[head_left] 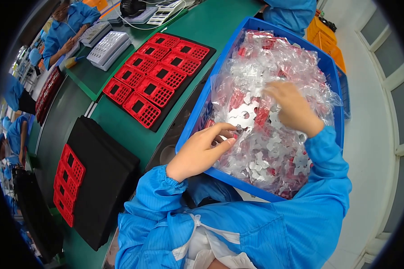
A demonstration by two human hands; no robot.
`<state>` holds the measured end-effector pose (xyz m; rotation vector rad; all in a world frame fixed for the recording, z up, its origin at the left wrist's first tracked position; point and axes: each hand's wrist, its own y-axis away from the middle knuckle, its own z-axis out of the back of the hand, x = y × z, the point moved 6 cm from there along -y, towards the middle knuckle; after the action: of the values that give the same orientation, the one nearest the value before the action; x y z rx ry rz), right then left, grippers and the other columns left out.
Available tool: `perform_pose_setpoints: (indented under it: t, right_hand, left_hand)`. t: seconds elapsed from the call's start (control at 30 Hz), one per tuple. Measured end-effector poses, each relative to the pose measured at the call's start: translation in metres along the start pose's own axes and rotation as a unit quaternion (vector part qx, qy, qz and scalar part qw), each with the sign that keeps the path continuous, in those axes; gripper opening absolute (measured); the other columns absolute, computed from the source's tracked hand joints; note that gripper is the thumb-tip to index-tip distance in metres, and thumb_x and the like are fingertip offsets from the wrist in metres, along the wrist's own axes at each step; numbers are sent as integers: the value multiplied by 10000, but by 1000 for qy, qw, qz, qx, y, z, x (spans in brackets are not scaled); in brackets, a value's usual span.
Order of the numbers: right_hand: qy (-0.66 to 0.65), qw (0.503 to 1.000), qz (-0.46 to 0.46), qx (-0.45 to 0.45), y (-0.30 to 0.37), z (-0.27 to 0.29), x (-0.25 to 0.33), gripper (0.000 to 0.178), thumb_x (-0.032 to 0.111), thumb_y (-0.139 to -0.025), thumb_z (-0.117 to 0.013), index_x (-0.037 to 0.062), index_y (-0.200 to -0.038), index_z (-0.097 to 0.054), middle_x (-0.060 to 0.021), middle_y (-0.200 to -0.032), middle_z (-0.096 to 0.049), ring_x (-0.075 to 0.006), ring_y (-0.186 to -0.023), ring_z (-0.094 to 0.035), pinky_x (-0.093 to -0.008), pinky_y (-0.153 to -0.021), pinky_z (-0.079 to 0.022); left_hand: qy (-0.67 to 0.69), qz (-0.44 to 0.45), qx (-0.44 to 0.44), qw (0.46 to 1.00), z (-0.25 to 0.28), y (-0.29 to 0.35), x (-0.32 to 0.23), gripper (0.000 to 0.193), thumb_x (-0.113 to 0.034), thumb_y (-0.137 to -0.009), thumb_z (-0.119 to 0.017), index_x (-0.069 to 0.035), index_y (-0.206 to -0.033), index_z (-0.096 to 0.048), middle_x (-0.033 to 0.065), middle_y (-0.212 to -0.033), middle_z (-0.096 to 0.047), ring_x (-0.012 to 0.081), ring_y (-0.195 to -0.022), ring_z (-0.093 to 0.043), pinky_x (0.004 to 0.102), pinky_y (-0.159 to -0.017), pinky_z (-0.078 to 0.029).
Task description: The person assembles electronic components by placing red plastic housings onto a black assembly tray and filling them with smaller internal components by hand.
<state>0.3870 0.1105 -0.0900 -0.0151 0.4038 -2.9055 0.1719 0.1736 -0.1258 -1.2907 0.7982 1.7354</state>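
My left hand (203, 150) is at the near left part of a blue plastic crate (184, 130). Its fingers are curved, with a gap between thumb and forefinger, and the tips touch or nearly touch a clear plastic bag (243, 115). Red casings and silver, cut-out sheet pieces show through that bag. Over the middle of the crate, my right hand (296, 107) is bent downward. Motion smears its fingers, so whether they grip anything is hidden. Many similar clear bags fill the crate around both hands.
Red phone-like casings (155, 76) lie in rows on a black mat on the green table, left of the crate. More casings (68, 184) rest on a stack of black sheets (98, 170). White trays (108, 50) and a co-worker (69, 27) are beyond. Orange crates (323, 38) stand at the far right.
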Motion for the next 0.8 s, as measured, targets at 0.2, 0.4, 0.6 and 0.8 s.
perform_pose_setpoints:
  t: [0.2, 0.4, 0.6, 0.8]
  right_hand:
    - [-6, 975, 42, 219, 11, -88, -3, 259, 35, -620, -625, 71, -871, -573, -75, -1036, -577, -303, -925, -564, -365, -904, -424]
    - [-294, 944, -141, 53, -12, 14, -8, 359, 51, -685, -688, 61, -1030, -589, -64, -995, -588, -232, -918, -606, -349, -798, -475]
    - [-533, 790, -170, -250, -20, 7, 24, 361, -6, -817, -563, 4, -1159, -450, -65, -1046, -546, -169, -921, -572, -309, -847, -468]
    - [-606, 625, -377, -316, -14, -27, -8, 248, 289, -946, -500, 52, -911, -565, -1, -724, -521, -117, -651, -527, -270, -594, -466]
  left_hand:
    - [16, 12, 28, 999, -2, -4, -3, 335, -191, -914, -547, -47, -1215, -515, 106, -988, -627, 182, -907, -588, 304, -802, -463]
    - [14, -30, -35, 999, 1, -3, 1, 463, -278, -877, -597, -38, -1250, -463, 163, -1122, -562, 253, -1019, -569, 342, -843, -452]
    - [276, 43, -12, 960, -33, -19, -8, 625, -299, -916, -569, 2, -1381, -280, 119, -1296, -450, 193, -1154, -482, 302, -891, -455]
    - [336, 132, 62, 931, -42, -16, -3, 553, -312, -914, -573, -35, -1340, -355, 102, -1124, -572, 144, -917, -617, 254, -570, -526]
